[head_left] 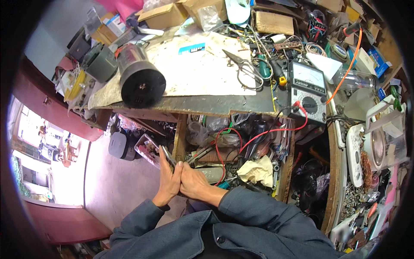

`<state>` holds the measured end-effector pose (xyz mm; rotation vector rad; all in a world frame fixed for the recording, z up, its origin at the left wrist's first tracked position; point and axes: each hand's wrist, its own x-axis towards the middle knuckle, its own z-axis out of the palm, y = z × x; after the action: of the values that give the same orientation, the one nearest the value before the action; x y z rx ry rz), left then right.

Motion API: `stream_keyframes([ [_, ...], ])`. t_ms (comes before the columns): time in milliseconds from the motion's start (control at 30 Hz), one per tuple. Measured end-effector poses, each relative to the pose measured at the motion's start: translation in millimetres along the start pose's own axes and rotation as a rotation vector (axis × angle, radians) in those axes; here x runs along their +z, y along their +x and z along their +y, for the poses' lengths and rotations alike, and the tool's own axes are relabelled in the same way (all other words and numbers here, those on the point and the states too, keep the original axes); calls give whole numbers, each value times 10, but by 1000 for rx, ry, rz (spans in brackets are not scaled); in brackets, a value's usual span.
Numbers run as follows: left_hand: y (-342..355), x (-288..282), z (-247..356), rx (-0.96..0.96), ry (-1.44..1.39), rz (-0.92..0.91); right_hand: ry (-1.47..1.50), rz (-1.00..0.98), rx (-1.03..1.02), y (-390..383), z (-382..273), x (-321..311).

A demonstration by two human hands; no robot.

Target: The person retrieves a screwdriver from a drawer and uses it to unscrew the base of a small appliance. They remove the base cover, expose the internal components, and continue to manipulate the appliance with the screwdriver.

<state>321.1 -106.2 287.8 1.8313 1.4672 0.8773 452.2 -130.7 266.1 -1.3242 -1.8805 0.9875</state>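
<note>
My left hand (169, 183) and my right hand (196, 183) meet low in front of me, both closed round a thin, dark, flat object (170, 157), partly hidden by my fingers and too unclear to name. They are beside an open wooden drawer (180, 134) crammed with tools, bags, red and black leads and crumpled beige paper (256, 172). Above the drawer is the worktable (215, 103), with a pale sheet (170, 73), a black-based clear cylinder (142, 88), scissors (243, 71) and an analog multimeter (307, 93).
A small box of bits (146, 149) and a dark container (120, 146) sit under the table's left end. Cardboard boxes (274, 23) and plastic tubs (98, 64) line the back and left. Cluttered parts, white appliances (356, 159) and wires fill the right. A doorway (45, 151) is at left.
</note>
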Motion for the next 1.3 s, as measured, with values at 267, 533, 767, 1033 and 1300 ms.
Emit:
stream_keyframes([
  [267, 14, -6, 24, 31, -152, -22, -97, 15, -56, 30, 6, -89],
  [533, -30, -22, -30, 48, -229, -82, -129, 277, -73, 127, 114, -73],
  [767, -75, -44, -88, 156, -21, -81, -334, 474, -217, 59, -134, -623],
  [1033, -89, -48, -93, 202, 103, -89, -874, 712, -145, 681, -424, -1669],
  [1300, -97, -6, -106, 234, 6, -60, -1174, 837, -71, 990, 4, -2650],
])
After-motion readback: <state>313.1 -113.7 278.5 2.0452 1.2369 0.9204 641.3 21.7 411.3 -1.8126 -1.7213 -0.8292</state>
